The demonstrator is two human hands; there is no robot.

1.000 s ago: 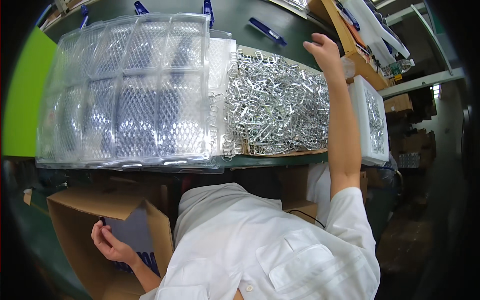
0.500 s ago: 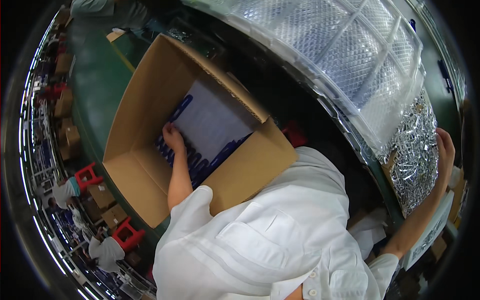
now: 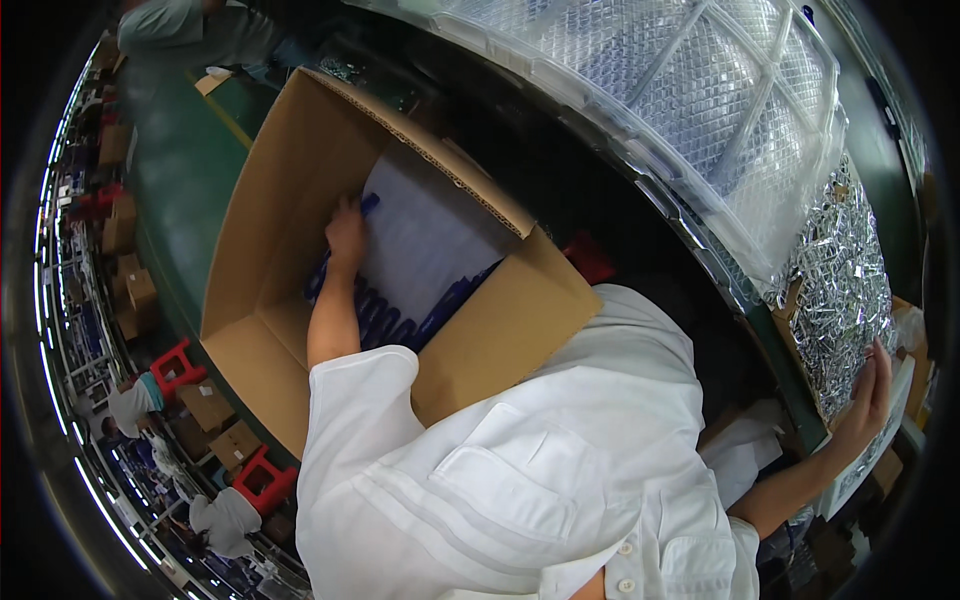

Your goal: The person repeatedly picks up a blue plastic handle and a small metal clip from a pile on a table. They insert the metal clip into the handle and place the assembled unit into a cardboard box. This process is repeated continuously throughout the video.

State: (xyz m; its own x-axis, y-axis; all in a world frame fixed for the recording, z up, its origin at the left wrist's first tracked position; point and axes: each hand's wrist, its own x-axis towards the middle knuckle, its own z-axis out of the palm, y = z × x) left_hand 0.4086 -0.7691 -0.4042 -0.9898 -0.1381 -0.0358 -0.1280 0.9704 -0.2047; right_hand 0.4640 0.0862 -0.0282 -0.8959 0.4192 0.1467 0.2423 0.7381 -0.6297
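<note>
reaching left hand [image 3: 345, 230] on blue packs [image 3: 385, 315], grip unclear; right hand [image 3: 868, 392] flat, open

– How much room around the left hand [image 3: 346, 232]?

– Little. It sits inside the cardboard box [image 3: 262, 250], walls on its left and far side, a white sheet [image 3: 425, 235] touching it on the right, blue items [image 3: 385, 318] packed just below. Only upward is open.

– And the right hand [image 3: 866, 400]?

– It lies against the pile of silver parts [image 3: 840, 290]; stacked clear trays [image 3: 690, 110] block beyond it.
</note>
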